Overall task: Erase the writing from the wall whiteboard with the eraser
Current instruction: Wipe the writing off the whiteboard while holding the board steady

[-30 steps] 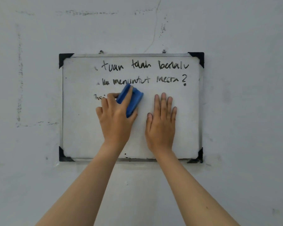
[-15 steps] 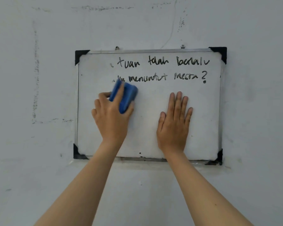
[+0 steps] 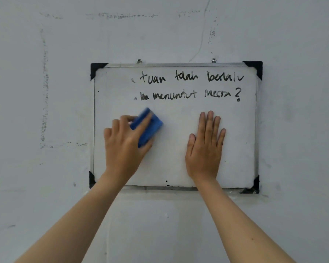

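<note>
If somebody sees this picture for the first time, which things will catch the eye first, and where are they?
First, the bright blue eraser, gripped by the left hand against the left half of the whiteboard. Next, two lines of black writing across the board's upper part, not yet wiped. The right hand lies flat on the board, right of centre.

The left hand (image 3: 124, 147) grips a blue eraser (image 3: 147, 126) against the whiteboard (image 3: 171, 168), below two lines of writing (image 3: 190, 86); the right hand (image 3: 204, 149) presses flat beside it.
</note>
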